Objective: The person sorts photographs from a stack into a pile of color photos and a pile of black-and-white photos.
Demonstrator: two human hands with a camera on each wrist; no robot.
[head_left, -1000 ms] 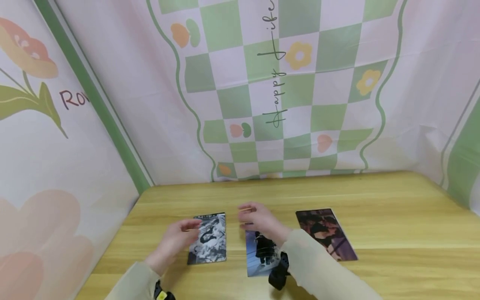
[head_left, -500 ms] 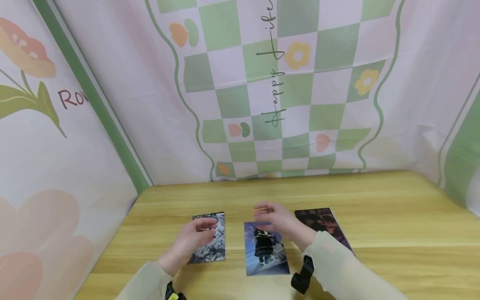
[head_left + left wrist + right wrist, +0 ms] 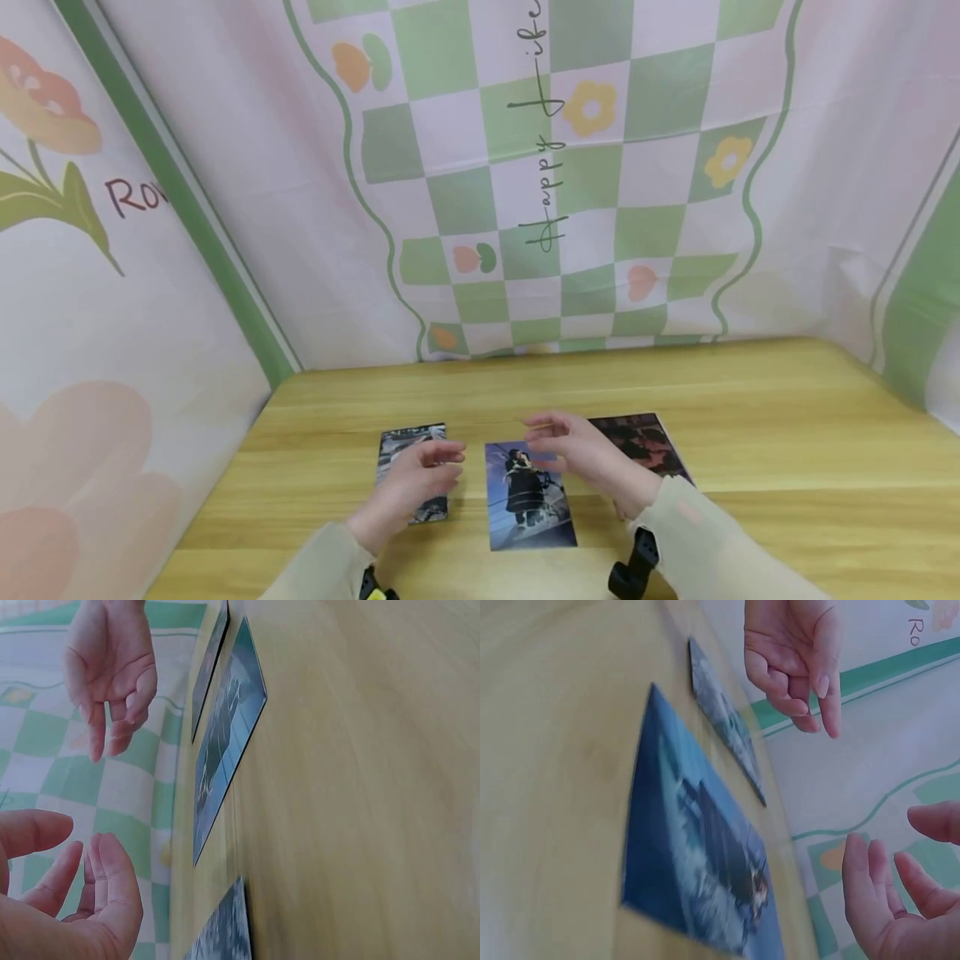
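Note:
Three picture cards lie in a row on the wooden table. My left hand (image 3: 411,487) hovers over the black-and-white card (image 3: 435,510) at the left, hiding much of it, with loosely bent fingers and nothing in them. The blue card (image 3: 525,521), showing figures in dark clothes, lies in the middle. Above its upper right corner is my right hand (image 3: 581,450), fingers relaxed and holding nothing. Partly behind the right forearm lies the dark reddish card (image 3: 645,437). In the left wrist view both hands are raised above the tabletop, palms turned toward each other.
The light wooden table (image 3: 787,425) reaches back to a hanging cloth (image 3: 525,292) with green checks and flowers. Another printed cloth (image 3: 112,333) borders the left side. Black straps sit on both wrists, the right one (image 3: 637,567) near the table's front.
Both hands have shifted to the right, in the air. The blue card's face is now mostly uncovered, while the left hand covers more of the black-and-white card. The cards stay in place.

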